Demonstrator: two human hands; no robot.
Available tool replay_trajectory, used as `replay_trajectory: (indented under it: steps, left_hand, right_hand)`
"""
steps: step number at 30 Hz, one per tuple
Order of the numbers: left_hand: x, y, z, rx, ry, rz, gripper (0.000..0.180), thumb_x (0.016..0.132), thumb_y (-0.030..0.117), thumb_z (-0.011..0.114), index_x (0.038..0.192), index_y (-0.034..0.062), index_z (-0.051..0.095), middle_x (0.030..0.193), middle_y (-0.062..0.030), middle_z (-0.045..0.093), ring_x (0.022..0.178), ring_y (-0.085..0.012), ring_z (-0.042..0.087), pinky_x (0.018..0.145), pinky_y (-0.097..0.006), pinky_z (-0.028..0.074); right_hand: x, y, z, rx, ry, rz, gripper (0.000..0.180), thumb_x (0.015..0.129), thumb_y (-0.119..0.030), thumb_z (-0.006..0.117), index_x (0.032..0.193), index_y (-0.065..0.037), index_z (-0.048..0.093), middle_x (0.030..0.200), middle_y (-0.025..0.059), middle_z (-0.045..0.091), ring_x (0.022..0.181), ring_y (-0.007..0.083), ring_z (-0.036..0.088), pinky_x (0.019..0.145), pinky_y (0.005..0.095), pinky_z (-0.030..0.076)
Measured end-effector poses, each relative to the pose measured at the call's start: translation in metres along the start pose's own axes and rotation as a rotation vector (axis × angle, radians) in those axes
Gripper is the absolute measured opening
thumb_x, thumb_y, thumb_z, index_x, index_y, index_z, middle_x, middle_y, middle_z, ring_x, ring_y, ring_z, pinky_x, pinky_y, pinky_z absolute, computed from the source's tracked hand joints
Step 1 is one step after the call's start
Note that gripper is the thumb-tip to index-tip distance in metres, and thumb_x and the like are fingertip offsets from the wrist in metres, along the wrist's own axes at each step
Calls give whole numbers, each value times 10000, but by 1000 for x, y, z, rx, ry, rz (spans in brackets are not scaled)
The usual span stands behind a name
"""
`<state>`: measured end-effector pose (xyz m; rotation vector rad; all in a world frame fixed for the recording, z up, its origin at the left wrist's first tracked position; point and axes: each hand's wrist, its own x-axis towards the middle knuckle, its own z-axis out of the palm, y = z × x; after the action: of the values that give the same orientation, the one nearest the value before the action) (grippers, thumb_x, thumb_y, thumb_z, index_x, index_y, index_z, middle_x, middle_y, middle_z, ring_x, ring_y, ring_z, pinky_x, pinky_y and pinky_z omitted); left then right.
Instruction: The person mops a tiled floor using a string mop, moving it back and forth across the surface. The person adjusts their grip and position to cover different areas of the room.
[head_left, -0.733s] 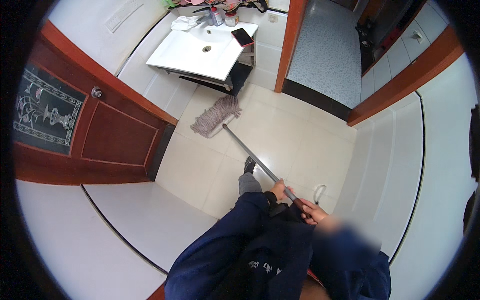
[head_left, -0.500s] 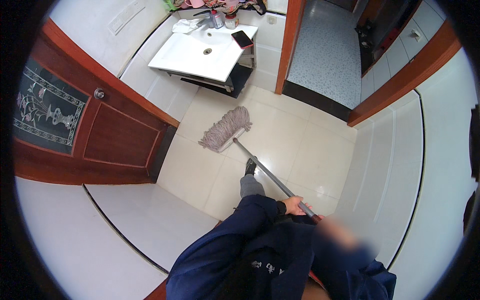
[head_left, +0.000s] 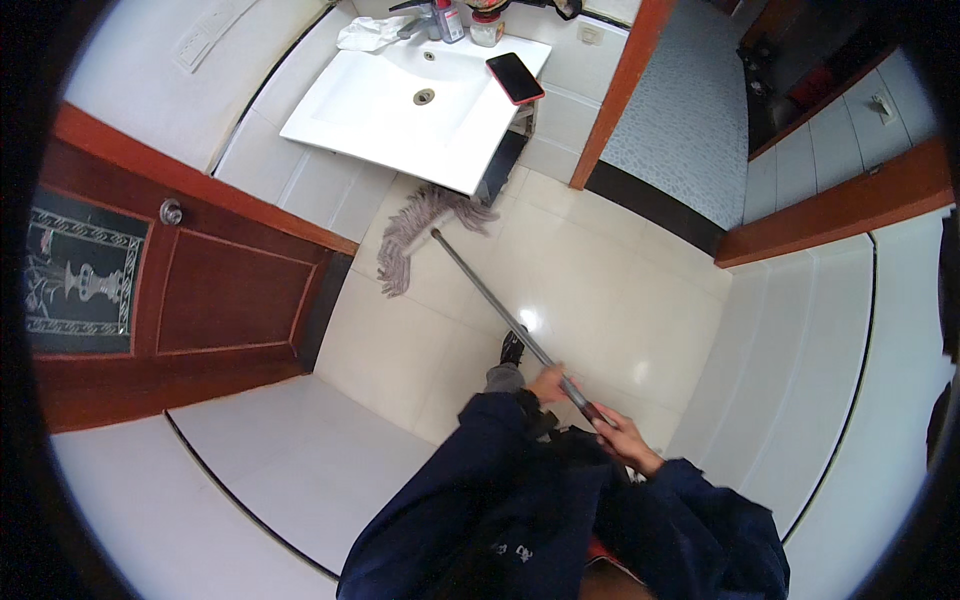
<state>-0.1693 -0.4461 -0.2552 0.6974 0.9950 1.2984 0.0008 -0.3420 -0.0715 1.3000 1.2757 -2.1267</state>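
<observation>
A mop (head_left: 487, 293) with a grey metal pole slants from my hands to its shaggy grey-mauve head, which lies splayed on the tiled floor (head_left: 590, 290) by the front of the sink. My left hand (head_left: 549, 384) is closed round the middle of the pole. Higher up, near the dark red grip, my right hand (head_left: 622, 438) is wrapped round the handle. The far strands of the mop head reach under the sink's edge and are slightly blurred.
The white sink (head_left: 380, 120) holds a phone (head_left: 515, 78), a white cloth (head_left: 370, 33), a bottle (head_left: 449, 22) and a jar (head_left: 487, 30). A brown door (head_left: 230, 290) stands at left. At far right a dark sill (head_left: 655, 208) crosses a doorway. My shoe (head_left: 512, 346) is beside the pole.
The mop head has moved forward and left toward the sink, its strands spreading out. Both hands have shifted forward with the pole.
</observation>
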Motion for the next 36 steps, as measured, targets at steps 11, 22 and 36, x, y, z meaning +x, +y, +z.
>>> replay_trajectory:
  steps: [11, 22, 36]
  left_hand:
    - [33, 77, -162, -707, 865, -514, 325, 910, 354, 401, 899, 29, 418, 732, -81, 501, 697, -223, 544, 618, -412, 496]
    - [19, -5, 45, -823, 718, -621, 297, 910, 339, 387, 1028, 66, 387, 870, -121, 533, 811, -310, 567, 719, -506, 462]
    - [42, -21, 313, -1155, 284, -974, 188, 879, 148, 390, 1018, 22, 389, 994, -127, 503, 1029, -315, 529, 922, -516, 364]
  right_hand:
    - [113, -118, 86, -60, -132, 16, 481, 899, -288, 443, 1345, -220, 276, 664, 0, 429, 442, 61, 333, 361, 194, 251]
    - [-51, -10, -13, -192, -169, 113, 470, 913, -225, 394, 1357, -231, 240, 670, -16, 389, 429, 44, 317, 345, 169, 255]
    - [-258, 65, -148, -247, 65, 176, 448, 866, -171, 519, 1295, -161, 393, 575, -20, 453, 395, 40, 344, 339, 177, 265]
